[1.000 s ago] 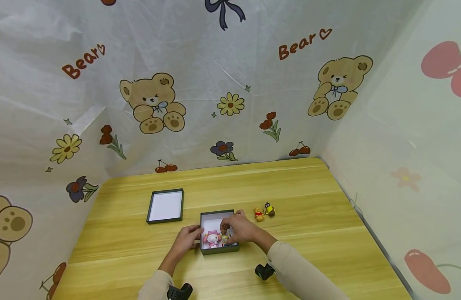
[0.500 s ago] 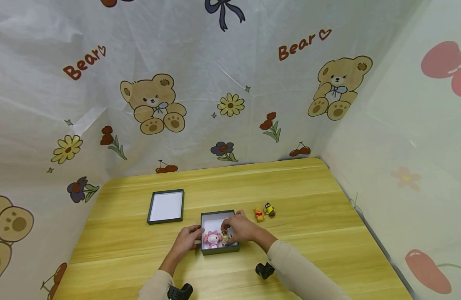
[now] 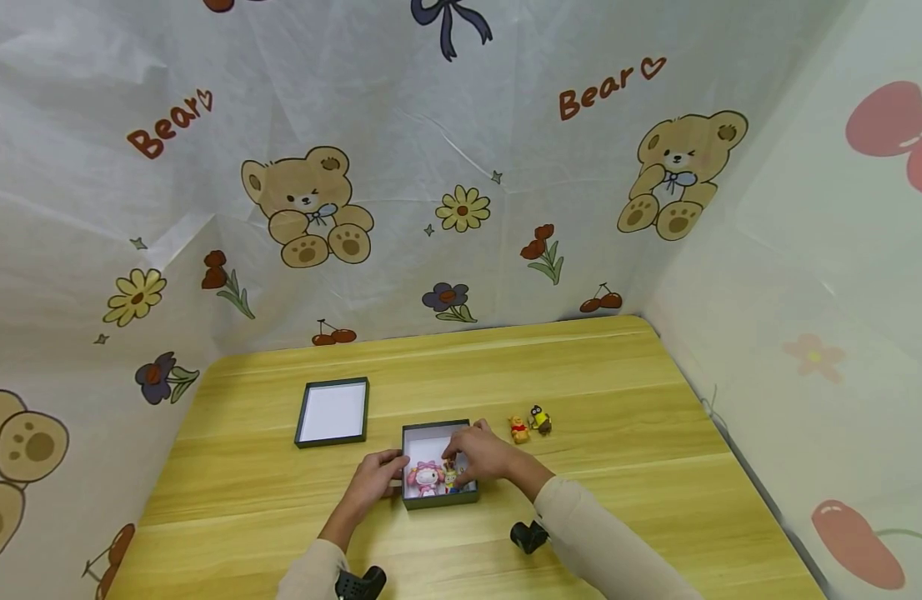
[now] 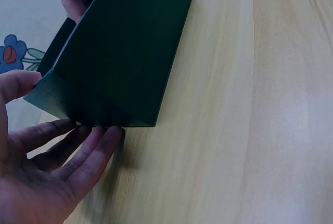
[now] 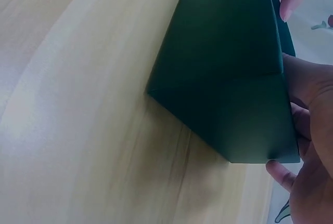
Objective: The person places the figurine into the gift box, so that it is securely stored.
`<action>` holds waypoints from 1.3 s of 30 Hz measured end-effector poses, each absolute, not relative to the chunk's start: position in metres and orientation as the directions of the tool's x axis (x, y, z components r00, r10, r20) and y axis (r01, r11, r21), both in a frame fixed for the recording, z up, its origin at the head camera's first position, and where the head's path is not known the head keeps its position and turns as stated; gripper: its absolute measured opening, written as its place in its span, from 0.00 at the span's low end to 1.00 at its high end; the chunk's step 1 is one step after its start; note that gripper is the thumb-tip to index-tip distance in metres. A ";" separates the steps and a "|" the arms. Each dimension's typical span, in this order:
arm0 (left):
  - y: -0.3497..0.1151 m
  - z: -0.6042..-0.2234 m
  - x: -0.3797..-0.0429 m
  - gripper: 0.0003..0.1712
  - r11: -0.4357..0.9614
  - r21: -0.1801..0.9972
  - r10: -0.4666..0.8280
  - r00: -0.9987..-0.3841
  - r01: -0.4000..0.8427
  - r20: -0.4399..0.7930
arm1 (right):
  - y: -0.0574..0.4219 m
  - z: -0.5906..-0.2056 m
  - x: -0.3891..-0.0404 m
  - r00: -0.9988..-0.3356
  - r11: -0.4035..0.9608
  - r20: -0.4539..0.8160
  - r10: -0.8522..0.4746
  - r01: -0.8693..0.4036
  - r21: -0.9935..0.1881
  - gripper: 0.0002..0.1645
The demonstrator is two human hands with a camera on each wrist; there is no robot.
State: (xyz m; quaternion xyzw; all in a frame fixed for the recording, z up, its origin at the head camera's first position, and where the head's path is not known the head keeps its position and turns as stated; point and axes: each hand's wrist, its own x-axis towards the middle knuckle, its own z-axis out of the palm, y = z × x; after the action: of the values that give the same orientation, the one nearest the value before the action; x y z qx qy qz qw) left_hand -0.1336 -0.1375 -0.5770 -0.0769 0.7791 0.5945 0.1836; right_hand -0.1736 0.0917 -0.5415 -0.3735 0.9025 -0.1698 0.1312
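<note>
A dark green open box (image 3: pixel 440 502) with a white inside sits near the middle of the table. Inside it, a pink-and-white figurine (image 3: pixel 427 476) with a bow lies on the left. Beside that is a small yellow figurine (image 3: pixel 451 480) with a brown top, which my right hand (image 3: pixel 483 454) holds from above, its fingertips partly covering it. My left hand (image 3: pixel 373 480) steadies the box's left side. In the left wrist view, its thumb is at the rim and its fingers (image 4: pixel 93 167) touch the outer wall. The right wrist view hides the box's contents behind its green wall (image 5: pixel 223 42).
A matching shallow lid (image 3: pixel 331 412) lies white side up at back left. Two small figurines stand right of the box: a bear in red (image 3: pixel 518 429) and a yellow-and-dark one (image 3: pixel 539 420). Patterned cloth (image 3: pixel 401 250) hangs behind the wooden table (image 3: pixel 618 400).
The right hand shifts very slightly at the yellow figurine, which looks a little more upright. The left hand and the box stay in place.
</note>
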 end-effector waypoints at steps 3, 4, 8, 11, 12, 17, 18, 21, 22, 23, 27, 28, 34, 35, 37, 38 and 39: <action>-0.137 -0.576 -0.133 0.32 0.280 0.899 0.100 -0.921 -0.338 -0.377 | 0.092 -0.541 -0.174 -0.678 0.663 -0.125 -0.724 -0.635 -0.397 0.24; -0.137 -0.576 -0.133 0.32 0.280 0.899 0.100 -0.921 -0.337 -0.377 | 0.092 -0.541 -0.174 -0.674 0.661 -0.127 -0.728 -0.639 -0.393 0.23; -0.137 -0.576 -0.133 0.32 0.277 0.900 0.101 -0.921 -0.338 -0.377 | 0.091 -0.540 -0.175 -0.660 0.653 -0.130 -0.740 -0.657 -0.378 0.19; -0.137 -0.576 -0.133 0.32 0.277 0.899 0.101 -0.920 -0.338 -0.377 | 0.091 -0.538 -0.175 -0.655 0.653 -0.138 -0.743 -0.665 -0.363 0.17; -0.137 -0.576 -0.133 0.32 0.276 0.899 0.102 -0.920 -0.339 -0.378 | 0.091 -0.538 -0.176 -0.655 0.654 -0.140 -0.743 -0.665 -0.360 0.16; -0.136 -0.575 -0.133 0.32 0.273 0.901 0.104 -0.920 -0.338 -0.377 | 0.090 -0.538 -0.177 -0.656 0.665 -0.156 -0.738 -0.669 -0.333 0.14; -0.136 -0.575 -0.133 0.32 0.272 0.901 0.105 -0.921 -0.336 -0.375 | 0.089 -0.538 -0.177 -0.657 0.667 -0.158 -0.737 -0.670 -0.326 0.14; -0.136 -0.575 -0.132 0.32 0.276 0.902 0.106 -0.922 -0.332 -0.371 | 0.089 -0.539 -0.178 -0.655 0.670 -0.166 -0.737 -0.676 -0.307 0.14; -0.136 -0.575 -0.132 0.32 0.276 0.902 0.107 -0.922 -0.331 -0.371 | 0.089 -0.540 -0.178 -0.655 0.671 -0.169 -0.737 -0.677 -0.302 0.14; -0.136 -0.575 -0.132 0.32 0.275 0.903 0.108 -0.923 -0.330 -0.370 | 0.089 -0.540 -0.178 -0.654 0.672 -0.172 -0.737 -0.679 -0.295 0.14; -0.136 -0.575 -0.132 0.31 0.272 0.904 0.108 -0.923 -0.330 -0.370 | 0.089 -0.542 -0.178 -0.657 0.680 -0.184 -0.731 -0.679 -0.277 0.18; -0.136 -0.575 -0.132 0.31 0.270 0.904 0.108 -0.923 -0.330 -0.369 | 0.089 -0.541 -0.178 -0.658 0.681 -0.185 -0.730 -0.679 -0.275 0.18; -0.136 -0.575 -0.132 0.31 0.274 0.904 0.100 -0.925 -0.328 -0.366 | 0.089 -0.538 -0.175 -0.664 0.685 -0.177 -0.726 -0.674 -0.277 0.20; -0.136 -0.575 -0.132 0.31 0.275 0.904 0.099 -0.925 -0.328 -0.366 | 0.089 -0.538 -0.175 -0.666 0.686 -0.175 -0.725 -0.673 -0.277 0.21; -0.136 -0.575 -0.132 0.30 0.274 0.904 0.099 -0.926 -0.327 -0.365 | 0.089 -0.537 -0.175 -0.670 0.688 -0.172 -0.722 -0.671 -0.278 0.21; -0.136 -0.575 -0.132 0.30 0.273 0.905 0.099 -0.926 -0.327 -0.364 | 0.089 -0.537 -0.175 -0.671 0.688 -0.171 -0.722 -0.669 -0.279 0.22; -0.136 -0.575 -0.132 0.31 0.272 0.906 0.099 -0.927 -0.325 -0.363 | 0.089 -0.537 -0.175 -0.671 0.688 -0.169 -0.722 -0.669 -0.282 0.22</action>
State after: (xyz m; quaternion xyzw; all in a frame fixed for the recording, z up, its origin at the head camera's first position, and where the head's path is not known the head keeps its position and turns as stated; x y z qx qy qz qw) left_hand -0.1320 -0.1360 -0.5752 -0.0728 0.7776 0.5989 0.1772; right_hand -0.1747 0.0887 -0.5370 -0.3828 0.9087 -0.0983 0.1343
